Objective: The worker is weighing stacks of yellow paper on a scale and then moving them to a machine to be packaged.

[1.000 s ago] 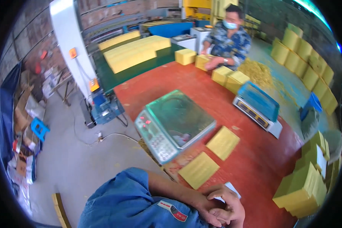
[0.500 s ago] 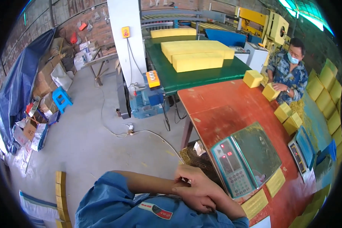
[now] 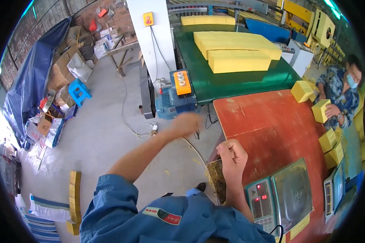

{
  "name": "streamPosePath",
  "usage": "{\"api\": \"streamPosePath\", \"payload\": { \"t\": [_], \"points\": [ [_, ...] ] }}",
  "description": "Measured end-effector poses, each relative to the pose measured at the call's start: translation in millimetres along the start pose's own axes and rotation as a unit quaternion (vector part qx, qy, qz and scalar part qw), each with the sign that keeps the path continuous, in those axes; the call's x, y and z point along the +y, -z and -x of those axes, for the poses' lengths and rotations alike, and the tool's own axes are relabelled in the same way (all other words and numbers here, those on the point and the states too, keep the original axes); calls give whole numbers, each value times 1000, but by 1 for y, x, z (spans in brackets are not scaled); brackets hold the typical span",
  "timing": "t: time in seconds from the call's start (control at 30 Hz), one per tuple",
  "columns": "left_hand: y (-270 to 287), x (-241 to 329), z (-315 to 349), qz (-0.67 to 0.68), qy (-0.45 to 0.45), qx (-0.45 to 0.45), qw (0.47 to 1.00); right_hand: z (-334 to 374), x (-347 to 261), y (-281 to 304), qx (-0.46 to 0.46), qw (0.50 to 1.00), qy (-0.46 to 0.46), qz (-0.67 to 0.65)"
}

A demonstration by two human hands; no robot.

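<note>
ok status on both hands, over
Left hand out over the floor, blurred, empty. Right hand fisted at the red table edge, by the scale.

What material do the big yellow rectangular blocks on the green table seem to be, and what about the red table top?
The big yellow blocks look like foam or a similar soft matte material: even colour, clean cut edges, no shine; not certain. The red table top looks like painted board, worn: pale scuffs and scratches show through the matte red.
</note>
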State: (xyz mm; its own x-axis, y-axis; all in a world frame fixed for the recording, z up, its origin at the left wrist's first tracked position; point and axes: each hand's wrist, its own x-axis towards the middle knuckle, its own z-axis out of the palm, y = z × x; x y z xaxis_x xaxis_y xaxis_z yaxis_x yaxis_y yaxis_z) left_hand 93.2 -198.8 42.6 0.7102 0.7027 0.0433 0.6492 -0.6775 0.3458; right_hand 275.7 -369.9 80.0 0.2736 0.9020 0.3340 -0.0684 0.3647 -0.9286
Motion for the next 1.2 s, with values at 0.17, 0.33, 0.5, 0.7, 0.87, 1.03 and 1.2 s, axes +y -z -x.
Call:
{"api": "streamPosePath", "payload": {
  "t": [0.17, 0.33, 0.5, 0.7, 0.87, 1.03, 1.2],
  "points": [
    [26, -92, -50, -16, 164, 264, 950, -45, 41, 1, -79, 995, -45, 30],
    [20, -139, -77, -55, 175, 264, 947, -64, 59, -15, -98, 988, -118, 22],
    [18, -151, -81, -23, 146, 245, 958, -82, 69, -37, -129, 982, -100, 97],
    [33, -168, -77, -57, 60, 237, 968, -120, 100, -88, -128, 986, -45, 96],
    [46, -174, -81, -86, 20, 215, 972, -164, 114, -135, -139, 981, -20, 133],
    [59, -192, -80, -86, -19, 167, 982, -174, 129, -174, -167, 979, -6, 116],
    [60, -201, -78, -80, -53, 148, 984, -165, 139, -183, -166, 974, -41, 149]
  ]
}}
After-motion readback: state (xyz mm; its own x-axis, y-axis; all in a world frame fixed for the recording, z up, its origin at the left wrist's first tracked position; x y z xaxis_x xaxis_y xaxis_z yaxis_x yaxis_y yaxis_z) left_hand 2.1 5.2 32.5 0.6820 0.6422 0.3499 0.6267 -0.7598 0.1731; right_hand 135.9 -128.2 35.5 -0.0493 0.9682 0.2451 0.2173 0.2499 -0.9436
